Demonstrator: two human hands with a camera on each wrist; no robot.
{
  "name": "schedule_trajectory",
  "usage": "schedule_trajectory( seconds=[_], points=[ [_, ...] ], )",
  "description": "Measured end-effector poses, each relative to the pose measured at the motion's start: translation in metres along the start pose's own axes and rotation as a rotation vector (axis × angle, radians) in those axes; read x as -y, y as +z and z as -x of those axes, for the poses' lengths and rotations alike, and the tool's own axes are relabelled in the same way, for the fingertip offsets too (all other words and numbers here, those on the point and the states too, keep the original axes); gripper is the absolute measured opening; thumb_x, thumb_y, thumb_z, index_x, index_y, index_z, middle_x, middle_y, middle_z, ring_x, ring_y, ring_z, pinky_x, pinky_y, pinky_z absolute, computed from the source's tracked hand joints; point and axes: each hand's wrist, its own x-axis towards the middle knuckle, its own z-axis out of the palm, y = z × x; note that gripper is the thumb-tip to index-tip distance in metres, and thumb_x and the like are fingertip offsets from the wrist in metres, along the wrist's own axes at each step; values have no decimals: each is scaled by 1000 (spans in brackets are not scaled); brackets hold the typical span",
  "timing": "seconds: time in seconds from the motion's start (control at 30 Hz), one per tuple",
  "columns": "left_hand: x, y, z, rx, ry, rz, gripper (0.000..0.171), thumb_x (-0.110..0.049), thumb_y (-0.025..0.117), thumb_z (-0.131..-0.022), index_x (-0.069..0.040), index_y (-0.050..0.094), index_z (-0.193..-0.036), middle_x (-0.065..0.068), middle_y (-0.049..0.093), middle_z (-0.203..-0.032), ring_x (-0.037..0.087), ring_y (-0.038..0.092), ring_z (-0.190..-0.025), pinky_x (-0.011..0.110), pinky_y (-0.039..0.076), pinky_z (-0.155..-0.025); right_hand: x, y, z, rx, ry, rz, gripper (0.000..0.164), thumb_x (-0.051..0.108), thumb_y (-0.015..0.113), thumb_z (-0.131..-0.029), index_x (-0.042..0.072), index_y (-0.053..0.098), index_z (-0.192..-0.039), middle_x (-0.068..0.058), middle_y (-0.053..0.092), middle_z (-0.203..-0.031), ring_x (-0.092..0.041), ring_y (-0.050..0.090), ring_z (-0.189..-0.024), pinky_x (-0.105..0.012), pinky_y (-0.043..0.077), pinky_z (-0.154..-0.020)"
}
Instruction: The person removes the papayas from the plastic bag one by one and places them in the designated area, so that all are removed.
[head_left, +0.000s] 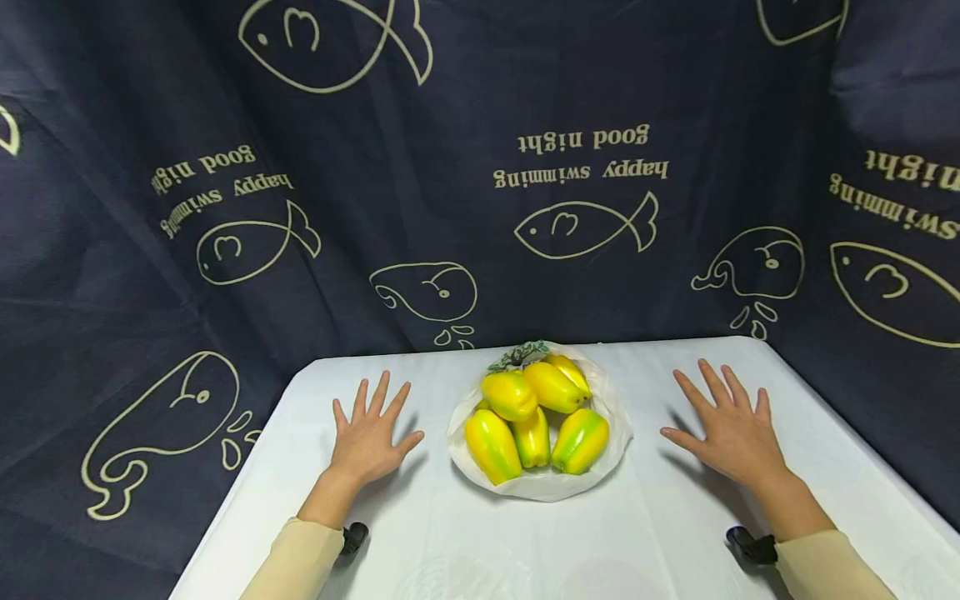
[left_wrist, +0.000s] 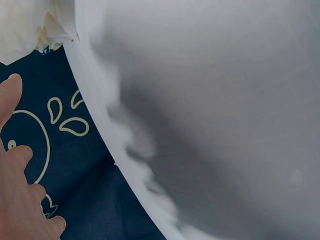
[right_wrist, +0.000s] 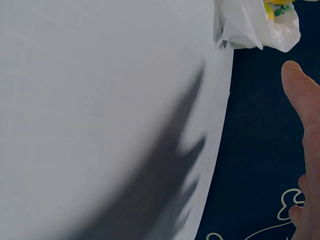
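Several yellow-green fruits (head_left: 492, 446), shaped like papayas or mangoes, lie piled in a white plastic bag (head_left: 551, 487) with its top rolled open. Left of the bag, my left hand (head_left: 369, 442) is held above the table with its fingers spread, touching nothing. To the right, my right hand (head_left: 735, 437) hovers the same way, fingers splayed and holding nothing. In the left wrist view, part of the left hand (left_wrist: 22, 195) shows at the left edge. The right wrist view shows the right thumb (right_wrist: 300, 92) below the bag (right_wrist: 245, 25).
A white-covered table (head_left: 480, 550) spans the lower part of the head view. Dark blue curtains (head_left: 450, 167) printed with fish and whales hang behind it and at both sides. Each wrist wears a small black device, one at the left (head_left: 354, 537) and one at the right (head_left: 750, 547).
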Motion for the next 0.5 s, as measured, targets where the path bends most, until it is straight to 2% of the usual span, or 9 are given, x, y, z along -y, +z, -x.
schedule_trajectory(
  seconds=[0.5],
  points=[
    [-3, 1, 2, 10, 2, 11, 82, -64, 58, -89, -28, 32, -157, 7, 11, -170, 42, 7, -155, 79, 0, -112, -4, 3, 2, -1, -5, 10, 100, 68, 70, -78, 29, 26, -159, -16, 20, -165, -46, 15, -151, -83, 9, -106]
  ],
)
